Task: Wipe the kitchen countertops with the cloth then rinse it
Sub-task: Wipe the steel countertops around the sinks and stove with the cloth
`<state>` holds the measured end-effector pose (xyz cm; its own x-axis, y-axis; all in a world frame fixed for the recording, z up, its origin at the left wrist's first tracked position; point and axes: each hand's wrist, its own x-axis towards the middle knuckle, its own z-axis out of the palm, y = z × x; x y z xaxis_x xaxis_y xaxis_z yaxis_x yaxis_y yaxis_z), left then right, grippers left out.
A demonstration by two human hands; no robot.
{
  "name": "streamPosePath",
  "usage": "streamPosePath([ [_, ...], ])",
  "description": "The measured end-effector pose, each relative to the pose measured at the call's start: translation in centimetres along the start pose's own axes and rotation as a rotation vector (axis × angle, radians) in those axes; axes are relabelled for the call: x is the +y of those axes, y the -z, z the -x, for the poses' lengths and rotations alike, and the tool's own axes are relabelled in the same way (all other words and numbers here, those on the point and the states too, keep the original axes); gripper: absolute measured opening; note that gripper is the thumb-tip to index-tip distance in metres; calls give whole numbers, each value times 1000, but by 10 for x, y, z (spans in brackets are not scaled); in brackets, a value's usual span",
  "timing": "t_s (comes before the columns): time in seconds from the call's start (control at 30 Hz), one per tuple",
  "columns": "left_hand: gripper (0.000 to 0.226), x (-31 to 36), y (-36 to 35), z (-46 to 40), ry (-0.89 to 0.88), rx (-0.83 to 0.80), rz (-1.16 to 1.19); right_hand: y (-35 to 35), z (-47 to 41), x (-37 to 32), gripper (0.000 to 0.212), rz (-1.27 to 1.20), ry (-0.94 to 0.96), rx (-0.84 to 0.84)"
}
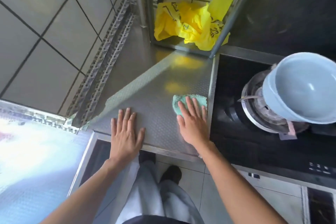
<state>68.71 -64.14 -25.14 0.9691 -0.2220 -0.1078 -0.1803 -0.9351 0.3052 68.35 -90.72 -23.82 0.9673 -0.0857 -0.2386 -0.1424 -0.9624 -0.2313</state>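
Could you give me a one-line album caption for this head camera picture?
Right hand presses a green cloth flat on the steel countertop; left hand rests beside it.

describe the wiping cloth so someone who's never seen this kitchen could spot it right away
Start at the textured steel countertop in the middle, left of the black stove. Near its right edge lies the cloth, pressed flat under the right hand. It is a small fuzzy mint-green square, unlike the crumpled yellow plastic bag farther back.
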Motion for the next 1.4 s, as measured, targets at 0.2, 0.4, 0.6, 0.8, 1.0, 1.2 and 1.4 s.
streamPosePath([
  [0.2,72,3,-4,1,-7,62,-72,-20,61,-5,55,65,278,-35],
  [0.4,72,2,-6,-2,2,66,-80,9,16,47,58,160,396,-107],
  [0.6,72,-1,-14,-1,-12,85,-127,49,-120,73,56,102,167,-14],
  [0.8,72,-8,-21,-2,-19,89,-190,49,-188,12,51,-19,-76,69],
  [1.0,72,-11,-23,-1,-46,71,-160,33,-179,-117,41,-41,179,100],
  [1.2,72,-11,1,-2,-43,-18,51,-4,-100,-124,48,32,465,-8],
  [1.4,58,-49,25,-2,-174,-95,185,3,-1,-13,53,108,377,-120],
])
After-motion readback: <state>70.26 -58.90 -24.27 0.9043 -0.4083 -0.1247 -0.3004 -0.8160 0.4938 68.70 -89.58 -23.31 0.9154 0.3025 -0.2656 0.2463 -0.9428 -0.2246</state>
